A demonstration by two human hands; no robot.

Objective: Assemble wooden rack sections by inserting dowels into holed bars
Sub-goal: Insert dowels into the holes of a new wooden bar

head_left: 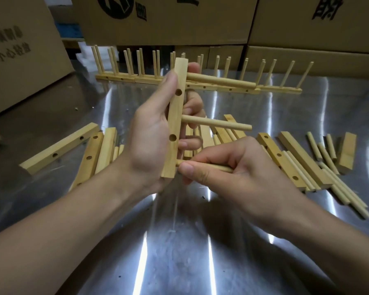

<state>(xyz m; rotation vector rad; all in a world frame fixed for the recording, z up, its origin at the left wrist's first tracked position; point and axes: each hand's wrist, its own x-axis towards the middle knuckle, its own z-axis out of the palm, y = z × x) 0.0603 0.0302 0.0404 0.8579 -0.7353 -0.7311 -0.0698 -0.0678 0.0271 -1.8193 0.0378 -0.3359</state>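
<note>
My left hand (151, 133) grips a holed wooden bar (175, 118) upright above the table. Two dowels stick out of the bar to the right: an upper dowel (219, 80) and a middle dowel (216, 123). My right hand (228, 169) pinches a third dowel (213, 166) whose tip meets the bar near its lower end. Two open holes show on the bar's near face.
Loose holed bars (60, 148) and dowels (326, 154) lie left and right on the shiny metal table (179, 241). Finished rack sections (200, 84) with upright dowels stand in a row at the back. Cardboard boxes (168, 20) wall the far and left sides.
</note>
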